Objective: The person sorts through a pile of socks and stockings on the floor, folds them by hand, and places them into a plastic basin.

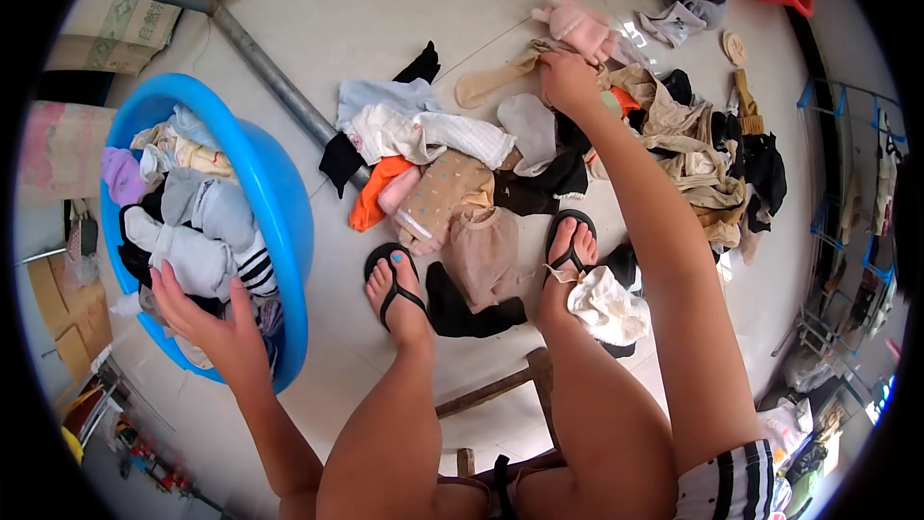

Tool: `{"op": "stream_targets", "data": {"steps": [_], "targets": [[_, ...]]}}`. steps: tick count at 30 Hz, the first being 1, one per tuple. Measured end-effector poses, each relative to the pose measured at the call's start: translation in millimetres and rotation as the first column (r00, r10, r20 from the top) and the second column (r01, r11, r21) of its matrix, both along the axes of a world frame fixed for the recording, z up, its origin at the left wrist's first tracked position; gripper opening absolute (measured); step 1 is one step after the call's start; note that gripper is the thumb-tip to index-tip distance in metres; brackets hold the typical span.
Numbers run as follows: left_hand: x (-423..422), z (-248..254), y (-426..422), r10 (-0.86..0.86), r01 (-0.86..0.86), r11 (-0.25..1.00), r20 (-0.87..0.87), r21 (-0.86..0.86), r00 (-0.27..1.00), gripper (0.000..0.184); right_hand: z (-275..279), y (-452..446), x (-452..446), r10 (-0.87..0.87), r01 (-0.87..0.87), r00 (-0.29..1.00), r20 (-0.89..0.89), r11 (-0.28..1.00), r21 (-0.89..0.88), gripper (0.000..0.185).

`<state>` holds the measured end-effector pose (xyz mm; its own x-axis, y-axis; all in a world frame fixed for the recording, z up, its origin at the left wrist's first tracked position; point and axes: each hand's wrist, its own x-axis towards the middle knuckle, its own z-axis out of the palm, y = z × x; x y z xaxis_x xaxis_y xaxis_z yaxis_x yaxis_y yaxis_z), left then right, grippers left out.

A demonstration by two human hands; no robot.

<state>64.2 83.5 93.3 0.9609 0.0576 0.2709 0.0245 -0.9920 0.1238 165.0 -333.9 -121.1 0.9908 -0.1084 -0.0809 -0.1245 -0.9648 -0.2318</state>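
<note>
My left hand (214, 323) is open, fingers spread, at the near edge of a blue plastic basin (296, 250). Grey socks (197, 258) and other small clothes fill the basin, some of them striped. Stretched forward, my right hand (568, 80) is closed on the end of a beige sock (491, 84) at the far side of the clothes pile. A pink plush-like item (580, 27) lies just beyond that hand. White patterned cloth (462, 138), a brown dotted garment (443, 195) and an orange piece (377, 195) lie on the floor between the basin and my right arm.
Tan and black clothes (688, 164) lie heaped to the right, with a wooden brush (747, 106) beside them. A grey pipe (274, 77) crosses the floor at left. A white cloth (608, 308) lies against my foot; a metal rack (852, 221) stands at far right.
</note>
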Motion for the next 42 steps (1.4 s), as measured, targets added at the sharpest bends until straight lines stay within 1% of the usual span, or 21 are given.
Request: {"op": "stream_targets", "data": {"steps": [2, 4, 6, 10, 11, 12, 14, 16, 17, 18, 20, 22, 25, 26, 28, 30, 33, 36, 38, 40, 42], "targets": [[-1.8, 5.6, -10.8, -0.015, 0.018, 0.999, 0.075, -0.048, 0.997, 0.061, 9.6, 1.5, -0.4, 0.011, -0.013, 0.998, 0.054, 0.999, 0.042, 0.021], [-4.6, 7.5, -17.9, -0.229, 0.228, 0.948, 0.025, -0.220, 0.973, 0.052, 29.4, 1.1, -12.3, -0.215, 0.112, 0.961, 0.176, 0.880, 0.461, 0.019], [-8.3, 5.3, -30.5, -0.353, 0.314, 0.891, -0.067, -0.327, 0.933, 0.040, 52.0, 2.7, -31.7, -0.192, 0.083, 0.968, 0.162, 0.852, 0.516, 0.019], [-18.4, -9.8, -56.1, -0.495, 0.306, 0.794, -0.266, -0.525, 0.827, 0.036, 67.5, 24.3, -75.4, -0.255, 0.122, 0.966, 0.032, 0.564, 0.817, 0.051], [-21.9, -13.2, -63.7, -0.538, 0.281, 0.756, -0.318, -0.591, 0.780, 0.035, 71.6, 28.6, -86.9, -0.144, 0.115, 0.989, -0.045, 0.531, 0.839, 0.062], [-24.2, -15.7, -70.8, -0.557, 0.289, 0.744, -0.320, -0.602, 0.767, 0.035, 80.3, 30.1, -99.8, -0.080, 0.139, 0.990, -0.114, 0.536, 0.833, 0.056], [-27.5, -20.4, -83.0, -0.646, 0.387, 0.753, -0.486, -0.532, 0.588, 0.038, 99.4, 15.5, -123.1, 0.037, -0.012, 0.999, -0.025, 0.771, 0.637, 0.052], [-36.3, -32.7, -81.3, -0.668, 0.485, 0.741, -0.580, -0.464, 0.466, 0.046, 87.0, -27.1, -157.6, -0.071, 0.019, 0.982, 0.173, 0.958, 0.286, 0.051], [-43.2, -41.0, -75.1, -0.656, 0.493, 0.743, -0.639, -0.453, 0.401, 0.048, 91.0, -49.0, -176.1, -0.173, 0.163, 0.969, 0.176, 0.984, 0.074, 0.055], [-49.5, -48.5, -69.2, -0.638, 0.502, 0.744, -0.693, -0.442, 0.336, 0.050, 92.6, -64.0, -197.8, -0.320, 0.352, 0.931, 0.175, 0.913, -0.205, 0.063], [-59.9, -57.0, -62.6, -0.615, 0.533, 0.744, -0.725, -0.404, 0.310, 0.051, 90.6, -99.8, -244.0, -0.521, 0.514, 0.848, 0.101, 0.761, -0.396, 0.071], [-64.5, -62.5, -62.3, -0.588, 0.567, 0.740, -0.757, -0.361, 0.285, 0.052, 68.9, -137.0, -294.2, -0.541, 0.529, 0.841, -0.012, 0.826, -0.198, 0.062], [-69.2, -66.4, -67.8, -0.616, 0.612, 0.705, -0.737, -0.359, 0.278, 0.051, 39.3, -164.7, -320.7, -0.559, 0.544, 0.829, 0.001, 0.805, -0.236, 0.053], [-70.4, -66.6, -70.0, -0.617, 0.603, 0.705, -0.742, -0.373, 0.262, 0.051, 39.4, -165.7, -311.3, -0.576, 0.582, 0.812, 0.095, 0.788, -0.203, 0.042], [-70.6, -66.4, -76.3, -0.625, 0.605, 0.694, -0.744, -0.391, 0.237, 0.051, 53.8, -166.2, -281.8, -0.821, 0.778, 0.560, 0.110, 0.567, 0.270, 0.032], [-70.9, -66.9, -85.6, -0.624, 0.597, 0.692, -0.752, -0.405, 0.213, 0.050, 84.8, -161.7, -252.4, -0.921, 0.546, 0.390, -0.007, 0.225, 0.807, 0.023], [-70.8, -68.1, -95.1, -0.649, 0.630, 0.661, -0.731, -0.407, 0.210, 0.051, 131.3, -157.6, -229.9, -0.852, 0.175, 0.506, -0.137, -0.054, 0.983, 0.026], [-72.6, -71.9, -100.1, -0.652, 0.669, 0.636, -0.732, -0.385, 0.198, 0.051, 154.7, -163.2, -230.2, -0.657, -0.063, 0.724, -0.211, -0.367, 0.928, 0.035], [-72.6, -72.9, -103.2, -0.646, 0.665, 0.637, -0.741, -0.389, 0.184, 0.051, 173.8, -143.7, -218.1, -0.547, -0.147, 0.835, -0.061, -0.328, 0.933, 0.046], [-71.7, -73.0, -105.6, -0.639, 0.662, 0.638, -0.750, -0.393, 0.171, 0.050, 160.1, -149.4, -229.0, -0.663, 0.231, 0.734, -0.147, 0.041, 0.972, 0.057], [-71.5, -73.3, -108.6, -0.612, 0.679, 0.638, -0.775, -0.364, 0.160, 0.049, 117.4, -159.5, -256.2, -0.679, 0.575, 0.713, -0.177, 0.421, 0.701, 0.055]]}}
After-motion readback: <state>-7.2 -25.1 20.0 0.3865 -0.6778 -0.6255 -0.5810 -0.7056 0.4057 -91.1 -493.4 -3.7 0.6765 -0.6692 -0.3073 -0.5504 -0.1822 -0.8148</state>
